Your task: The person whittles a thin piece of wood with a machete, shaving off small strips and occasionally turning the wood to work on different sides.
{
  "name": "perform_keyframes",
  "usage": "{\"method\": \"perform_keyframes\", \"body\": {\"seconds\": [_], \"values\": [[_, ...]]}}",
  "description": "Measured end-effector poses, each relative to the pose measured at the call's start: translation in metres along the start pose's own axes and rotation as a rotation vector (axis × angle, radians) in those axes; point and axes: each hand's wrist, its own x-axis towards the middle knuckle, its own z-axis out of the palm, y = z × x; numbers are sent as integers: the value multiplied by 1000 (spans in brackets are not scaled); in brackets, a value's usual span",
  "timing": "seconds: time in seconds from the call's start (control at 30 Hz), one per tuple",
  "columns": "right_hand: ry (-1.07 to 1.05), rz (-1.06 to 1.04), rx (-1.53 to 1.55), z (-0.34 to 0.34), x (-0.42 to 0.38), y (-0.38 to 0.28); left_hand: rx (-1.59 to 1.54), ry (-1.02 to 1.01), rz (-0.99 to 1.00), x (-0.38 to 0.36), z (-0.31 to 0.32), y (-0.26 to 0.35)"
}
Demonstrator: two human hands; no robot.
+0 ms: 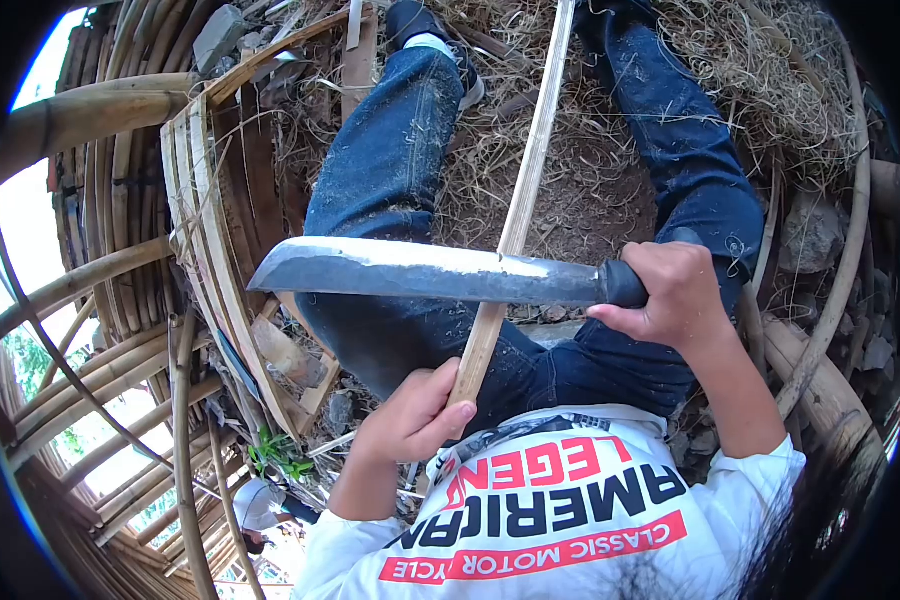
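My left hand (417, 412) is closed around the near end of a long, flat bamboo strip (537, 150), which runs up and away between my legs. My right hand (670, 290) grips the black handle of a large machete (420, 270). The wide blade lies crosswise over the strip, a little beyond my left hand, with its tip pointing left. Where the blade crosses, part of the strip is hidden. Fine shavings dot my jeans (385, 150).
Curly bamboo shavings (770, 90) cover the ground at the upper right. Split bamboo strips (205, 230) and poles (100, 280) stand at the left. A thick bamboo piece (825, 390) and stones (812, 232) lie at the right. Another person (262, 505) shows at the lower left.
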Motion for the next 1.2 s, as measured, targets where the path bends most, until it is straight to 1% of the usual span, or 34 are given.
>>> {"method": "perform_keyframes", "body": {"seconds": [0.03,0.2,0.27,0.3,0.37,0.43,0.57,0.63,0.67,0.73,0.77,0.8,0.87,0.9,0.93,1.0,1.03,1.1,1.13,1.2], "values": [[-1,-6,-9,0,-1,2,-14,-6,-44,-2,1,1],[0,-3,-23,-10,-4,10,-35,21,-59,-11,7,3],[35,118,-68,-15,-6,27,-44,29,-63,-16,8,5],[25,141,-125,-16,-6,42,-27,48,-84,-19,10,5],[42,143,-119,-17,-6,50,-3,66,-103,-22,14,5],[87,136,-111,-19,-6,51,-99,65,-58,-22,15,2],[96,143,-90,-20,-12,43,-98,96,-74,-21,20,13],[116,130,-32,-17,-18,35,47,3,-216,-16,24,29],[118,123,-27,-15,-21,31,49,11,-216,-16,28,23],[69,34,5,-11,-25,21,-30,78,-81,-13,41,9],[74,-16,23,-10,-26,14,-46,139,-105,-13,48,7],[70,-31,20,-10,-26,8,-51,151,-98,-13,52,6],[12,-96,62,-9,-26,-1,-13,119,-211,-17,60,3],[9,-116,66,-9,-26,-3,-108,179,-160,-18,71,-1],[7,-129,69,-10,-27,-5,-110,192,-157,-22,79,0],[-3,-146,79,-11,-27,-5,-59,166,-114,-27,91,11],[7,-150,80,-12,-28,-2,-20,176,-130,-29,98,6],[21,-110,45,-15,-30,9,42,203,-101,-35,110,11],[-2,-15,40,-18,-30,16,91,227,-72,-36,113,12],[30,-42,-8,-18,-32,21,145,230,-95,-34,116,11]]}}
